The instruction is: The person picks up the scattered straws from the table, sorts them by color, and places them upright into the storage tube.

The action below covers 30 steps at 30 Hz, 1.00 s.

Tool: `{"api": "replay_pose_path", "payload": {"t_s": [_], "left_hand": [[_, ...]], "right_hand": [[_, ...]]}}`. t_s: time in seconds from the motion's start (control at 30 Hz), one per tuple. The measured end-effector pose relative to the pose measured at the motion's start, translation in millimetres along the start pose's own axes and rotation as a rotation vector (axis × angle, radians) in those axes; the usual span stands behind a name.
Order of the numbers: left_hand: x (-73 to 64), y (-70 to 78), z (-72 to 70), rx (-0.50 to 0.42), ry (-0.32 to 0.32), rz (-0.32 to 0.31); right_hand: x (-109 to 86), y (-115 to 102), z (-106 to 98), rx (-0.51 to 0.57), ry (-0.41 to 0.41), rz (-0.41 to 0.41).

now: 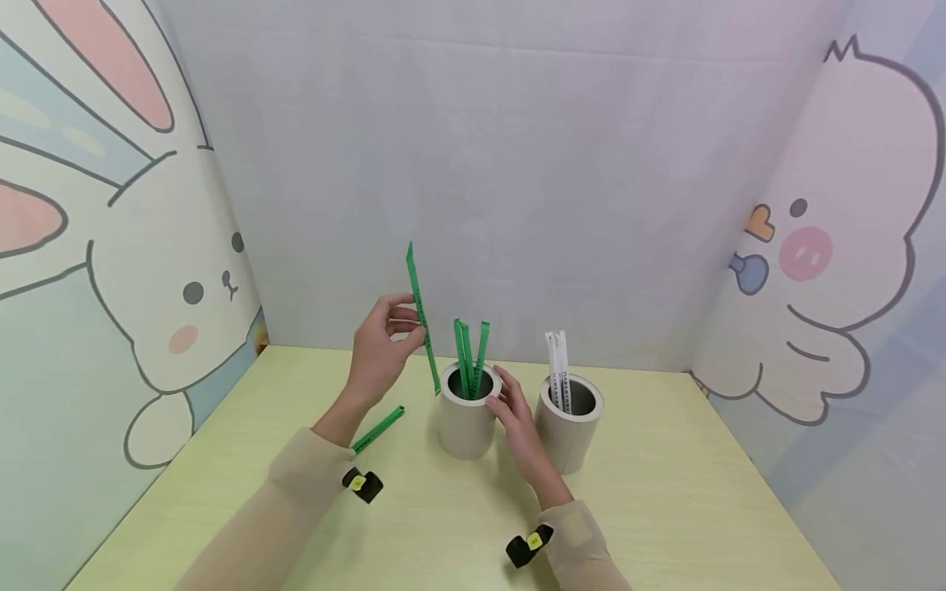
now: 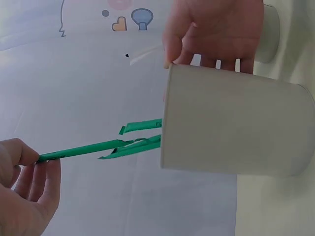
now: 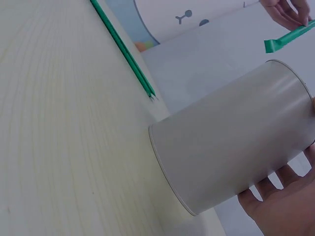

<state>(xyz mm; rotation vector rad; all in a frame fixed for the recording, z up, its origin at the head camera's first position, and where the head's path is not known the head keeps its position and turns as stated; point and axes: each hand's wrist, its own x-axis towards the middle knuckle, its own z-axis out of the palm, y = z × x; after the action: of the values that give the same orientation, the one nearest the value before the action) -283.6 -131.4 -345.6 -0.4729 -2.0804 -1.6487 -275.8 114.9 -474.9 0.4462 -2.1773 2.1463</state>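
Note:
My left hand [image 1: 380, 341] pinches a long green wrapped straw [image 1: 419, 304] between thumb and fingers. The straw leans, its lower end beside the left rim of a light grey cup [image 1: 467, 431]. Several green wrapped straws [image 1: 464, 353] stand in that cup. My right hand [image 1: 521, 423] holds the cup's right side near the rim, as the right wrist view also shows with its fingers [image 3: 266, 189] against the wall. In the left wrist view the held straw [image 2: 78, 150] overlaps the tops of those in the cup, so its lower tip is hard to make out.
More green wrapped straw [image 1: 378, 429] lies on the pale wooden table [image 1: 650, 492], left of the cup. A second grey cup [image 1: 567, 439] stands to the right, close to my right hand, with white wrapped straws [image 1: 559, 373] in it. A grey cloth [image 1: 517, 164] hangs behind.

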Motion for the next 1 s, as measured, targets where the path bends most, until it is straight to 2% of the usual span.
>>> {"api": "replay_pose_path", "payload": {"t_s": [0.17,0.27,0.63,0.83,1.0], "left_hand": [[9.8,4.3,16.2,-0.035,0.039,0.036],[11.8,1.8,24.1,-0.032,0.056,0.030],[0.3,-32.6,42.2,0.034,0.075,-0.068],[-8.8,-48.1,49.1,0.090,0.061,-0.065],[-12.7,-56.9,46.4,0.095,0.041,-0.080]], "right_hand": [[0.4,0,0,-0.003,-0.003,0.006],[0.7,0,1,0.001,0.001,0.007],[1.9,0,2,0.000,0.001,-0.003],[1.4,1,0,0.003,0.004,0.000],[1.1,1,0,0.006,0.005,0.000]]}}
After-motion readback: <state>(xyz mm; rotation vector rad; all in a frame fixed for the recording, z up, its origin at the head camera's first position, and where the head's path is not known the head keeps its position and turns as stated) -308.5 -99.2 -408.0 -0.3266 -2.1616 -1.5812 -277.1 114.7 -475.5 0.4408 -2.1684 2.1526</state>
